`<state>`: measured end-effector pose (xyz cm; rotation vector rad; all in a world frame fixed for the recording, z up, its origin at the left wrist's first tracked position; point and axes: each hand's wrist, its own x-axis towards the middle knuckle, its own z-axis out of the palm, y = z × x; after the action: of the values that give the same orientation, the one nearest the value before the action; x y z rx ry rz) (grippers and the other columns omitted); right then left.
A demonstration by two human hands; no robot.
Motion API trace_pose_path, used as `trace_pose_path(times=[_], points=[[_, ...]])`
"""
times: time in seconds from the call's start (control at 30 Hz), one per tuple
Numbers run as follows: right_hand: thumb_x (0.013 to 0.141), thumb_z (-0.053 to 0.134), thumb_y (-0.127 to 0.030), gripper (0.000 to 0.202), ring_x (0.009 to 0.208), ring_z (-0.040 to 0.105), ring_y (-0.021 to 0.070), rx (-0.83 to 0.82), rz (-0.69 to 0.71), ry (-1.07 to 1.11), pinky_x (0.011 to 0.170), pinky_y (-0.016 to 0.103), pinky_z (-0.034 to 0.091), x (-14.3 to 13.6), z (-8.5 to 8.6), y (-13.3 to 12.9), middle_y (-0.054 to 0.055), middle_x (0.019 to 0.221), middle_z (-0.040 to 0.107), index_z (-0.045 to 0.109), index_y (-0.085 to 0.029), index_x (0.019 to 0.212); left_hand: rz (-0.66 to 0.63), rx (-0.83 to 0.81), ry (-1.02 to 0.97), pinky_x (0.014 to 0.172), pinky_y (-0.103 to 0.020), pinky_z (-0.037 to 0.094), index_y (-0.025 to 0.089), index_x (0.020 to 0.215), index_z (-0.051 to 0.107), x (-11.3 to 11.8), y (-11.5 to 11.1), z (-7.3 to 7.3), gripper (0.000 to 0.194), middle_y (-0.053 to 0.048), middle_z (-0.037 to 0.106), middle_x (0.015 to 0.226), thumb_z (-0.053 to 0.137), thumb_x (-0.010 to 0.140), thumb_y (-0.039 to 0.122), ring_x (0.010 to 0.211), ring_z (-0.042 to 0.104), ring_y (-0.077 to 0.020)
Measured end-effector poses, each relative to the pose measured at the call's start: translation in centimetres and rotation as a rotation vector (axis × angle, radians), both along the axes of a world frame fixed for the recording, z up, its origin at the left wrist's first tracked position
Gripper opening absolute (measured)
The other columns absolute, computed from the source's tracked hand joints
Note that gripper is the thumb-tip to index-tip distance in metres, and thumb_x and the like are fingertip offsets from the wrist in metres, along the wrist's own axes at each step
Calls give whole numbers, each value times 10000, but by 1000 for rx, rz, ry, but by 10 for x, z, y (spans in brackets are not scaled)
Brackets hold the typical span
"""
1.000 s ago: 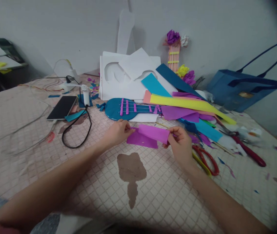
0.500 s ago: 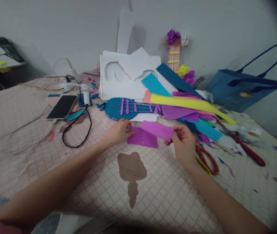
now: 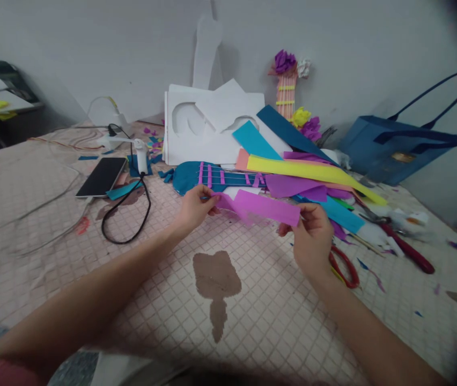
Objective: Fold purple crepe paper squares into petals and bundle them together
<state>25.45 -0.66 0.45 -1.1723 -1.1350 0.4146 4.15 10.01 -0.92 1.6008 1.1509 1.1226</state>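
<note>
A strip of purple crepe paper [image 3: 267,208] stretches between my hands, lifted a little above the table. My left hand [image 3: 198,206] pinches its left end, where the paper is folded or twisted. At the other end, my right hand [image 3: 311,230] grips the strip between thumb and fingers. Just behind the paper lies a small blue guitar model [image 3: 196,177] with purple bars and thin strings across it. Red-handled scissors [image 3: 345,267] rest beside my right wrist, partly hidden by it.
Coloured paper strips [image 3: 301,166] are heaped at the right, near red-handled pliers [image 3: 407,249] and a blue bag [image 3: 397,147]. White cut-out boards [image 3: 212,128] lean on the wall. At the left are a phone [image 3: 102,177], a glue gun [image 3: 141,155] and cables.
Both hands have raised the purple paper off the table. My right hand has moved right, drawing the strip out longer, and the left end has crumpled upward.
</note>
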Motion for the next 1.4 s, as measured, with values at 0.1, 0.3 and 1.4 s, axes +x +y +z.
trace_pose_path(times=[0.1, 0.3, 1.4], points=[[779, 647, -272, 147, 519, 574, 107, 28, 0, -27, 468, 254, 493, -1, -1, -2, -21, 741, 601, 531, -219, 850, -25, -84, -51, 460, -210, 504, 170, 788, 452, 0, 1, 1, 198, -8, 642, 628, 617, 817, 275, 518, 655, -136], [815, 589, -261, 102, 815, 647, 184, 39, -32, -143, 616, 313, 555, 3, -6, -2, 45, 923, 637, 532, -210, 882, -59, -210, -10, 327, -160, 378, 151, 768, 485, -7, 5, 4, 165, 1, 616, 507, 608, 841, 233, 352, 556, -103], [804, 554, -75, 189, 866, 566, 211, 207, 266, -1070, 832, 418, 463, -12, -5, -16, 42, 856, 631, 525, -212, 932, -673, 771, 200, 780, -313, 455, 169, 845, 626, -6, -40, 18, 104, -55, 652, 855, 537, 860, 118, 860, 584, -169]])
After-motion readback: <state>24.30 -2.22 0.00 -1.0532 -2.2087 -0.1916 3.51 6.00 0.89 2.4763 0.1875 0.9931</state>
